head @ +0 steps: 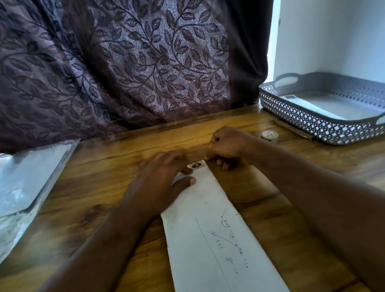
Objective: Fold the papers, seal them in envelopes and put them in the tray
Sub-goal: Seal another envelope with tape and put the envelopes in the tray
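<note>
Wooden table (92, 193): scribbled envelope (216, 249) under flat left grip (160, 179); right grip's (228, 146) hold unclear.

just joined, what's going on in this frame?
A person works a white envelope lying on the wooden table. The left hand presses flat on its far end beside the stamp; the right hand is curled at the far corner, grip unclear. The grey tray at right already holds something flat and white.
</note>
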Motion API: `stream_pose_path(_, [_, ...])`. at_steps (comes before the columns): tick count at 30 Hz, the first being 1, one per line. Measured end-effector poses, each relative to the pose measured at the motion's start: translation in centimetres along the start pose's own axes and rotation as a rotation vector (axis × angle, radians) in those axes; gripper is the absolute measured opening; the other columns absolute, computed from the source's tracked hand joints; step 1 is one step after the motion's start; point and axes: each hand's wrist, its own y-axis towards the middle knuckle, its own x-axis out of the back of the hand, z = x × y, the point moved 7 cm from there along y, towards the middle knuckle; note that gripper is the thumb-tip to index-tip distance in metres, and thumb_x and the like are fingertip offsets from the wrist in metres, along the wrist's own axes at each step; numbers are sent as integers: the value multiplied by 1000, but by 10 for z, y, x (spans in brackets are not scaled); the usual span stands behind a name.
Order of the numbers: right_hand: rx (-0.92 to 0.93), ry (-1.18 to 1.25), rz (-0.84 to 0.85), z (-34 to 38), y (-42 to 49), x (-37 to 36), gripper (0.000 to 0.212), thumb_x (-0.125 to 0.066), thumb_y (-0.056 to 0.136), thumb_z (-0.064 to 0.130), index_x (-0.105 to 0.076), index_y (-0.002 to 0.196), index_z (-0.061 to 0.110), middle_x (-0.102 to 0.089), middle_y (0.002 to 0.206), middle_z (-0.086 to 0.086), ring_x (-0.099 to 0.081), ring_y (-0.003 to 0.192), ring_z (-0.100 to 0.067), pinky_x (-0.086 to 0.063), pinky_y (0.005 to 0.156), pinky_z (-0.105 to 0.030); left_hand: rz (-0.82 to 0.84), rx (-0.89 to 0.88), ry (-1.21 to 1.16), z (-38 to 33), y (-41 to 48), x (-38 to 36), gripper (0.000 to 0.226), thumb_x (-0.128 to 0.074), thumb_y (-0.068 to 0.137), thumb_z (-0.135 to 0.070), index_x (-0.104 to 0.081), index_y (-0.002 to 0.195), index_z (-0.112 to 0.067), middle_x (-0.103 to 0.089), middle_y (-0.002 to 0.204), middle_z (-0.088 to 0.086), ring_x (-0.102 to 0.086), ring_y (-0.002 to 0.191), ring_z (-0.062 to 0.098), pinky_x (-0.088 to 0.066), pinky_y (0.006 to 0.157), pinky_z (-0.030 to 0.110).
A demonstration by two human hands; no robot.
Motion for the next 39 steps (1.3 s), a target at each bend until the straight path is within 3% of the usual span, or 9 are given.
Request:
stream_pose_path(4, [51,-82,-26,5,-2,-4,43,-83,77,46,-62,95,13,-71,71,-4,-65,54,-14,-54,51,-26,-3,2,-38,3,0,-1,33,-54,93,-58,-60,118,-37,-52,142,-13,-42,133,14,-37,108,49])
stream_pose_path(13, [65,-109,-60,4,-6,-3,9,-64,96,14,-67,96,5,-68,72,-10,-60,49,-16,-50,47,-25,48,184,43,17,-2,-9,61,-36,86,-78,-51,132,-41,-49,125,-10,-40,122,15,-27,98,44])
stream_pose_path(18, [181,19,31,7,-17,-6,23,-61,100,29,-68,97,7,-64,80,-11,-58,62,-19,-48,54,-28,-30,274,-116,22,-4,-2,49,-58,77,-74,-52,110,-38,-46,110,-16,-42,111,10,-27,91,38])
stream_pose_path(22, [270,-78,67,16,-24,-11,26,-68,93,38,-72,105,15,-69,93,-8,-57,70,-14,-47,62,-29,-67,273,-192,21,-3,4,72,-74,75,-61,-47,134,-31,-49,119,-10,-45,115,14,-39,98,43])
stream_pose_path(24, [305,-171,55,22,-24,-15,30,-73,89,38,-71,111,18,-69,106,0,-62,89,-13,-53,78,-34,-90,260,-240,19,-3,8,83,-80,73,-56,-44,142,-28,-48,122,-7,-47,114,14,-43,96,41])
stream_pose_path(27, [304,-232,58,25,-22,-21,30,-77,86,33,-69,111,18,-66,102,5,-61,98,-16,-52,88,-36,-113,239,-277,17,-4,12,90,-85,71,-48,-40,147,-28,-47,121,-7,-47,112,12,-44,94,37])
stream_pose_path(31, [331,-139,-8,22,-20,-15,12,-79,84,24,-69,87,18,-62,82,7,-56,77,-9,-45,69,-29,-214,169,-299,13,-5,19,61,-80,83,-23,-53,137,-24,-55,111,-9,-52,103,12,-47,91,38])
stream_pose_path(36, [372,76,4,23,-21,-12,12,-79,85,15,-72,89,5,-65,72,6,-56,54,6,-41,48,-11,-261,264,-492,26,-5,18,26,-69,93,-17,-67,114,-31,-66,89,-19,-60,87,-8,-39,67,4])
stream_pose_path(39, [346,140,0,21,-20,-10,10,-78,86,16,-72,87,10,-69,76,-4,-58,63,-8,-44,51,-19,-253,315,-590,35,-4,15,18,-71,92,-20,-70,101,-36,-69,79,-14,-64,78,-3,-47,68,18])
